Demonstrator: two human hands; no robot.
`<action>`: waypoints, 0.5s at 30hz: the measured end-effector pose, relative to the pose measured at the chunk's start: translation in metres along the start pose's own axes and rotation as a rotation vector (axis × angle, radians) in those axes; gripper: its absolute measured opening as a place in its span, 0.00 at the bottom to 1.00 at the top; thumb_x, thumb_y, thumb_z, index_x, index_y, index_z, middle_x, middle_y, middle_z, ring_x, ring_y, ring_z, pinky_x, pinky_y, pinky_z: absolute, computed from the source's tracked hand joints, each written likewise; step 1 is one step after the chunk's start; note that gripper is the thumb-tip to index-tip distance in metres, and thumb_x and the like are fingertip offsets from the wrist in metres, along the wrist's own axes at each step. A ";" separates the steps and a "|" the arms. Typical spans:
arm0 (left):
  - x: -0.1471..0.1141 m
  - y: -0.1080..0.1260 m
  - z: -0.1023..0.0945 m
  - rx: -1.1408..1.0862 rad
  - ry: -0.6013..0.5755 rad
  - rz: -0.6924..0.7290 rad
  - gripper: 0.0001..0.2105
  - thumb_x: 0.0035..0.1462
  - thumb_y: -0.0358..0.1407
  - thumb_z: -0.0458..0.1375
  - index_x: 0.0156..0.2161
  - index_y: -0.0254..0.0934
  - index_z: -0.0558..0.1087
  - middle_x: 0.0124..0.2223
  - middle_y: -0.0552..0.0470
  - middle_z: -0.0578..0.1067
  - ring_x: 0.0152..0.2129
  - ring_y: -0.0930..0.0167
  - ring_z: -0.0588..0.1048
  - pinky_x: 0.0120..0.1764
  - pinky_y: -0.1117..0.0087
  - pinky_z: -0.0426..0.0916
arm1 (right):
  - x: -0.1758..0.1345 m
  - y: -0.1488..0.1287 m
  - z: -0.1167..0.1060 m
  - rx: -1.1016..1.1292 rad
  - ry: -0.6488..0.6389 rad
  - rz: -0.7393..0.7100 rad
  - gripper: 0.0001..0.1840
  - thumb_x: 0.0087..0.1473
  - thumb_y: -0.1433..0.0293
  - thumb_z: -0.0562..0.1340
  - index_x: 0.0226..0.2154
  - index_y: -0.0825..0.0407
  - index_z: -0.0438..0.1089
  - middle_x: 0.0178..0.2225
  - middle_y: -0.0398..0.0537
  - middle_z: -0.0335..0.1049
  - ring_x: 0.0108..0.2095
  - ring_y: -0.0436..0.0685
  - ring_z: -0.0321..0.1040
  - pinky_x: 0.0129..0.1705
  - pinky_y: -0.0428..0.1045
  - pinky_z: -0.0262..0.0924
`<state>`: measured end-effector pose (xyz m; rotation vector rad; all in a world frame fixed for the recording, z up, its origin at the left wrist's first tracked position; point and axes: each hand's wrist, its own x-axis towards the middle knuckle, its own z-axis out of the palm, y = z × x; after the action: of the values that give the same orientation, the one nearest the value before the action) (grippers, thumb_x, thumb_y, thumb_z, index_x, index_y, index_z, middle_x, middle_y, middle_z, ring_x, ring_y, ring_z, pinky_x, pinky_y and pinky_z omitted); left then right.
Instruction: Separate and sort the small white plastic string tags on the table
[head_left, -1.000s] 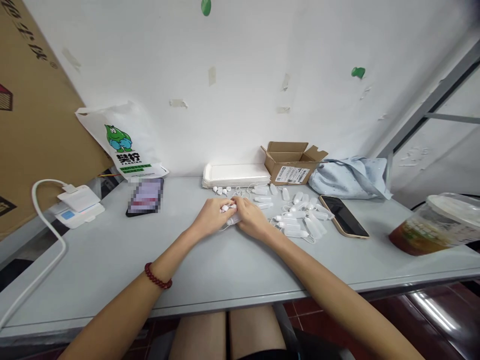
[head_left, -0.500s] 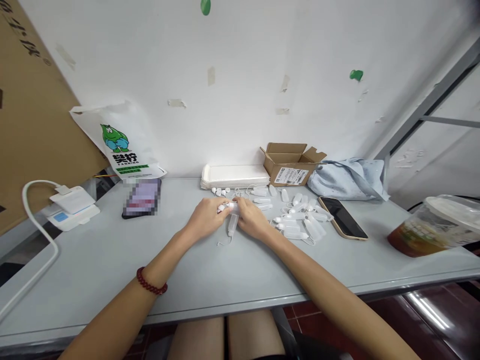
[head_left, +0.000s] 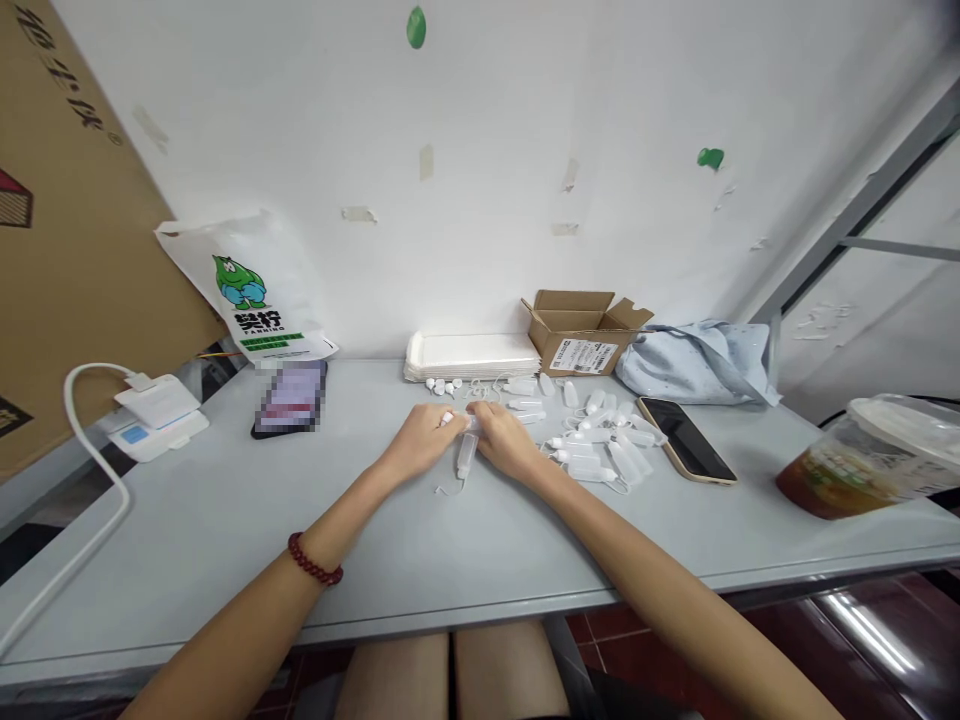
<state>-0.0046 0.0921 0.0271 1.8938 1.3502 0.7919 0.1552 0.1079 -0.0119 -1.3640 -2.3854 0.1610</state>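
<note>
My left hand [head_left: 424, 442] is closed, its thumb and fingers pinching the white cap [head_left: 447, 418] end of a small translucent plastic bottle [head_left: 471, 423]. My right hand [head_left: 508, 442] grips the body of that bottle, and my fingers cover much of it. Just below, between the hands, another small translucent bottle [head_left: 466, 455] lies on the table with a thin looped cord trailing toward me. To the right of my right hand is a loose spread of similar bottles [head_left: 585, 450], several with cords. Several loose white caps [head_left: 444, 386] lie beyond my left hand.
Behind the bottles are a stack of white trays [head_left: 472, 352] and an open cardboard box [head_left: 581, 340]. A phone [head_left: 688, 440], a blue cloth bag [head_left: 694, 362] and a drink cup [head_left: 862, 460] stand right. Another phone [head_left: 291, 398] and a white charger [head_left: 159, 415] lie left.
The view has shifted slightly. Both hands stay together around the same bottle, with the left fingers a little changed around the cap end. The other bottles have not moved.
</note>
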 end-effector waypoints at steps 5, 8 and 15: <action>0.002 0.002 -0.001 -0.345 -0.113 -0.380 0.13 0.51 0.42 0.53 0.23 0.35 0.65 0.16 0.61 0.51 0.13 0.79 0.47 0.19 0.74 0.41 | 0.001 -0.005 -0.002 -0.083 -0.037 0.032 0.17 0.52 0.79 0.53 0.46 0.57 0.61 0.44 0.57 0.67 0.45 0.59 0.62 0.43 0.50 0.57; 0.000 0.001 -0.007 -0.248 -0.050 -0.290 0.15 0.50 0.44 0.54 0.22 0.34 0.67 0.16 0.61 0.52 0.13 0.79 0.49 0.19 0.74 0.43 | 0.000 -0.007 -0.004 -0.098 -0.044 0.050 0.15 0.54 0.75 0.55 0.46 0.57 0.60 0.44 0.57 0.67 0.46 0.60 0.62 0.42 0.50 0.57; -0.001 0.001 -0.019 0.009 0.039 -0.044 0.14 0.47 0.46 0.58 0.30 0.36 0.76 0.25 0.55 0.69 0.24 0.74 0.63 0.27 0.74 0.54 | 0.000 -0.005 -0.006 -0.130 -0.062 0.061 0.17 0.54 0.74 0.55 0.48 0.57 0.59 0.47 0.57 0.66 0.47 0.60 0.62 0.42 0.50 0.57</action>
<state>-0.0193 0.0942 0.0389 1.8579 1.4167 0.8049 0.1534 0.1047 -0.0052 -1.5124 -2.4442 0.0666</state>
